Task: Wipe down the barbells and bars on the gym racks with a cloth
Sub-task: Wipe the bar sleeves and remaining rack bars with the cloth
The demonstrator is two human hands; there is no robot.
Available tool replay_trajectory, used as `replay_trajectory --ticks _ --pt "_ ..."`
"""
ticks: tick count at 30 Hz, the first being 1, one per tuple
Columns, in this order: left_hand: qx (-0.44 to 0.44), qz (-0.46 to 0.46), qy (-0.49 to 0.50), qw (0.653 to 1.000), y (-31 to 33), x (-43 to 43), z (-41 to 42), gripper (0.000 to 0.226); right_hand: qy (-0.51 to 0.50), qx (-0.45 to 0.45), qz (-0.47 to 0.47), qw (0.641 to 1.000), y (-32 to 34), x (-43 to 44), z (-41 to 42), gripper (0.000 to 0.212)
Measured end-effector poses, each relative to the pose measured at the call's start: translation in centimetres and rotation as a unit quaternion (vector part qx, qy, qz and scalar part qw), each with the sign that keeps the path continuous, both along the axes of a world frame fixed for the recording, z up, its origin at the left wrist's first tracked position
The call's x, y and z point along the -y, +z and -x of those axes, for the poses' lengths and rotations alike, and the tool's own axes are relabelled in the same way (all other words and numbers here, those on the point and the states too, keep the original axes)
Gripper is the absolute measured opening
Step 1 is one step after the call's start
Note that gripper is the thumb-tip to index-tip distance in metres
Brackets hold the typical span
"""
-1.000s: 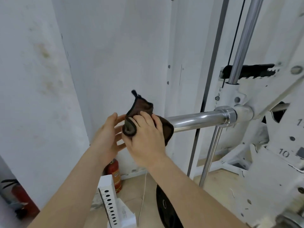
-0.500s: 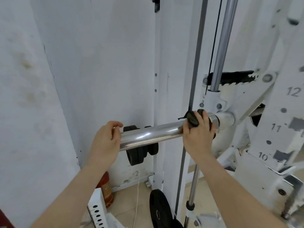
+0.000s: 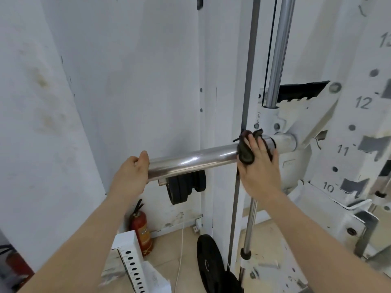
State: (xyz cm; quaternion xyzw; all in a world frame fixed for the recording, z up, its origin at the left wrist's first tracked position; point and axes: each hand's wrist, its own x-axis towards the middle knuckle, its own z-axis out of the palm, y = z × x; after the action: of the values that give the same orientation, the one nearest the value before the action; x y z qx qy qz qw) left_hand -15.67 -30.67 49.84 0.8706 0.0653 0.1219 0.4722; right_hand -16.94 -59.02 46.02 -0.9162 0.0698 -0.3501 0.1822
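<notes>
A chrome barbell sleeve (image 3: 194, 160) sticks out leftward from the white rack carriage (image 3: 283, 142). My left hand (image 3: 132, 176) grips the sleeve's free end. My right hand (image 3: 257, 166) presses a dark brown cloth (image 3: 245, 151) around the sleeve close to its collar, with the cloth bunched under the fingers and a corner poking up. A vertical chrome guide rod (image 3: 278, 51) runs up from the carriage.
Black weight plates (image 3: 186, 187) hang on a peg behind the sleeve, and others lean on the floor (image 3: 208, 265). A red fire extinguisher (image 3: 141, 231) and a white perforated post (image 3: 130, 261) stand at lower left. The numbered white rack upright (image 3: 359, 127) fills the right.
My right hand slid the cloth from the sleeve's free end rightward to the collar. My left hand took hold of the bare end. The view shifted slightly closer.
</notes>
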Motion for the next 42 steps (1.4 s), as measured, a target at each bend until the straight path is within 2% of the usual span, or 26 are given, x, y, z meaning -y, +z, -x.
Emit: replay_trajectory --ticks 3,4,7,10,12,15,16,17,20,22,23,26,28,32,34,35,37,38,39,40,42 --pt "-0.032 0.059 -0.026 0.997 0.1 0.2 0.2 0.049 0.038 0.021 -0.190 0.981 -0.4 -5.9 0.1 0.058" --pt "-0.046 0.077 -0.036 0.995 0.3 0.0 0.2 0.050 0.063 0.029 -0.224 0.972 -0.5 -8.8 0.7 0.060" --pt "-0.087 0.140 -0.084 0.983 0.9 -0.9 1.4 0.048 0.182 0.036 -0.265 0.946 -0.2 -16.4 3.2 0.059" --pt "-0.109 0.290 -0.149 0.939 0.7 -2.1 3.7 0.042 0.300 0.005 -0.297 0.906 0.7 -22.4 5.1 0.053" --pt "-0.122 0.352 -0.166 0.913 0.4 -3.9 5.5 0.038 0.340 -0.054 -0.393 0.853 1.2 -24.0 6.2 0.046" --pt "-0.126 0.300 -0.166 0.931 -0.3 -7.8 7.2 0.033 0.345 -0.158 -0.586 0.716 1.8 -23.6 6.7 0.026" --pt "-0.131 0.276 -0.168 0.937 -0.5 -9.0 8.0 0.033 0.344 -0.178 -0.616 0.685 1.8 -23.7 6.8 0.026" --pt "-0.139 0.249 -0.177 0.942 -0.7 -10.3 8.6 0.033 0.344 -0.187 -0.623 0.677 1.6 -24.1 7.1 0.028" --pt "-0.128 0.164 -0.215 0.954 -1.6 -14.1 9.9 0.043 0.379 -0.194 -0.600 0.677 1.3 -26.1 8.3 0.018" --pt "-0.116 0.166 -0.226 0.953 -2.0 -16.8 10.6 0.057 0.411 -0.223 -0.584 0.664 1.8 -27.7 9.5 0.019" --pt "-0.113 0.176 -0.235 0.949 -2.2 -18.1 10.9 0.054 0.417 -0.236 -0.577 0.661 2.0 -28.5 10.0 0.022" --pt "-0.100 0.183 -0.241 0.948 -2.3 -20.9 12.1 0.029 0.388 -0.244 -0.582 0.671 1.4 -31.2 10.6 0.024" --pt "-0.102 0.182 -0.243 0.947 -2.6 -22.4 12.4 0.023 0.341 -0.245 -0.596 0.685 0.6 -32.6 10.7 0.020" --pt "-0.126 0.158 -0.249 0.947 -3.5 -24.8 11.9 0.019 0.256 -0.260 -0.544 0.756 -0.7 -33.6 10.6 0.009" --pt "-0.123 0.084 -0.245 0.958 -4.2 -25.4 11.4 0.018 0.226 -0.264 -0.514 0.784 -1.2 -33.3 10.3 0.013" --pt "-0.119 0.011 -0.248 0.961 -4.6 -25.7 11.0 0.022 0.219 -0.267 -0.499 0.795 -1.4 -33.0 9.9 0.014" --pt "-0.101 -0.141 -0.265 0.949 -5.7 -25.9 10.2 0.030 0.200 -0.281 -0.472 0.811 -1.6 -32.6 8.9 0.013" --pt "-0.088 -0.191 -0.266 0.941 -6.3 -25.8 9.9 0.031 0.185 -0.292 -0.464 0.815 -1.9 -32.3 8.3 0.011" --pt "-0.070 -0.204 -0.253 0.943 -6.8 -25.6 9.6 0.030 0.172 -0.308 -0.459 0.816 -2.3 -32.0 7.5 0.008" --pt "-0.052 -0.182 -0.227 0.955 -7.2 -25.5 9.3 0.027 0.161 -0.327 -0.452 0.814 -2.7 -31.7 6.7 0.006" --pt "-0.072 -0.007 -0.185 0.980 -8.0 -25.2 8.8 0.023 0.180 -0.362 -0.440 0.802 -3.7 -31.1 5.2 0.014"
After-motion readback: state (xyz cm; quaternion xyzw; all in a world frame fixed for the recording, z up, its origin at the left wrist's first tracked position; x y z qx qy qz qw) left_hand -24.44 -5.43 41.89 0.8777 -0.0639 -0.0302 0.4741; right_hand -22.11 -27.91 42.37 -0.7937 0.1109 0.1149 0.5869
